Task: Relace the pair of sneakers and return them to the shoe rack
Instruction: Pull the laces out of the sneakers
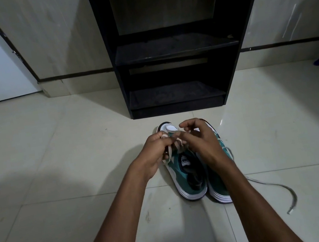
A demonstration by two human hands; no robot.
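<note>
Tiled floor [55, 159], two sneakers [187, 177], two hands [155, 153]

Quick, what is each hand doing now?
Left hand: closed, pinching the lace of the left sneaker.
Right hand: fingers curled on the same lace.

Two teal sneakers with thick white soles sit side by side on the floor, toes toward the black shoe rack [175, 97], heels nearest the viewer. The left sneaker [184, 171] has a pale flat lace [169, 154] running up from its eyelets to just between the fingers [159, 142]. The right sneaker [218, 187] lies mostly under the other fingers [194, 130], its grey lace [279, 187] trailing loose well behind them.
</note>
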